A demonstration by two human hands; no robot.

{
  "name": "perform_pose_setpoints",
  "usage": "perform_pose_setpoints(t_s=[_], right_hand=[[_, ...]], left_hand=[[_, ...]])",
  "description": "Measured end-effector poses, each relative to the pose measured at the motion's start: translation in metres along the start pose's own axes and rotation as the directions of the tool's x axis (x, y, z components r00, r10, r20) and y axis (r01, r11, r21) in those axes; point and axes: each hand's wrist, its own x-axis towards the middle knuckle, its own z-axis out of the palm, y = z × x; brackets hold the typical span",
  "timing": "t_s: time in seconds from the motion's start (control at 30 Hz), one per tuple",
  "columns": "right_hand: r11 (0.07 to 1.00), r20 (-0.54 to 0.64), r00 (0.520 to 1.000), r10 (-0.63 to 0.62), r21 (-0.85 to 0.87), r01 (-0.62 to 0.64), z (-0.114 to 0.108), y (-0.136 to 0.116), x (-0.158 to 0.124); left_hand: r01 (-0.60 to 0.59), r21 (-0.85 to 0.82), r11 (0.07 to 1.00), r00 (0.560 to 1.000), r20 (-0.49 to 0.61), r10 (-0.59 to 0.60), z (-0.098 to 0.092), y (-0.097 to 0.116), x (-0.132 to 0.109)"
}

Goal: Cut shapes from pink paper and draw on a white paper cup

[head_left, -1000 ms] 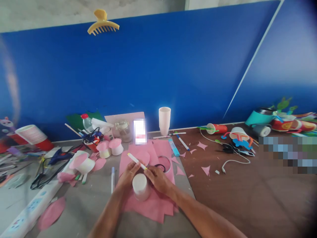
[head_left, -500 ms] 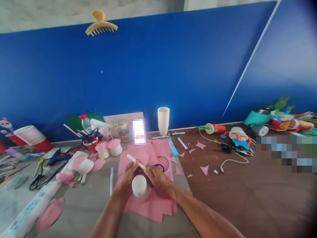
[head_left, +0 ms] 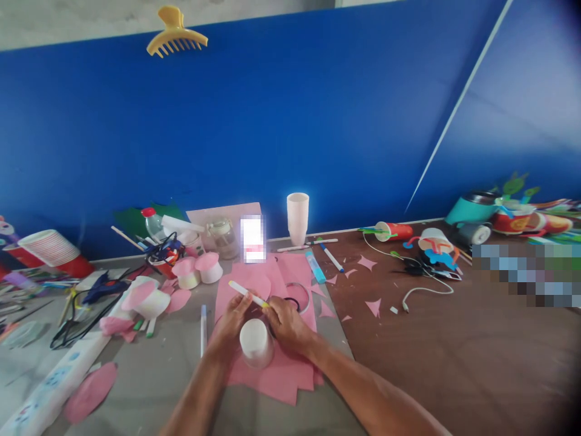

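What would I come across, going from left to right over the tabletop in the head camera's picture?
White power strip → pale-capped pen → left hand → white cup → right hand → blue-ended white pen → red cup on its side → teal container.

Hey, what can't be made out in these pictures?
All in the head view:
Held marker: yellow end, partly covered by the right hand.
Bright screen: content, lost in pixelation.
Power strip: near end, cut off at the lower left corner.
Near cup: far side, hidden by the cup itself.
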Motion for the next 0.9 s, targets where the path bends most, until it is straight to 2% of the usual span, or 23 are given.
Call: perform_pose_setpoints(t_s=[0.07,0.2,0.4,0.53,0.7,0.77,0.83,0.9], right_hand=[[0.986,0.042,0.994,0.098,0.134,-0.102,-0.005,-0.006,0.001],[0.896,0.234,0.95,0.207,0.346,-0.28,-0.015,-0.016,0.005],[0.841,0.274,0.929,0.25,0.415,-0.348,-0.016,-0.018,0.008],[0.823,0.274,0.929,0.251,0.444,-0.353,-0.016,-0.014,0.01],[0.805,0.254,0.925,0.284,0.46,-0.374,-0.012,-0.007,0.013],[0.786,0.22,0.927,0.303,0.492,-0.374,-0.008,-0.007,0.013],[0.761,0.126,0.943,0.307,0.562,-0.323,-0.004,-0.008,0.014],[0.76,-0.022,0.952,0.305,0.609,-0.229,-0.004,-0.01,0.015]], left_hand=[[0.019,0.013,1.0,1.0,0.012,-0.019,0.0,0.001,-0.002],[0.017,0.008,1.0,0.998,0.066,-0.017,0.001,0.003,-0.004],[0.026,-0.006,1.0,0.991,0.129,-0.025,0.009,0.003,-0.004],[0.006,-0.072,0.997,0.995,0.096,0.001,0.011,0.002,-0.007],[0.127,-0.009,0.992,0.97,0.209,-0.122,0.008,-0.004,-0.004],[0.121,-0.02,0.992,0.966,0.234,-0.113,0.008,-0.005,-0.003],[0.077,-0.04,0.996,0.97,0.234,-0.066,0.01,-0.005,-0.003],[0.013,-0.036,0.999,0.973,0.232,-0.005,0.012,-0.002,-0.004]])
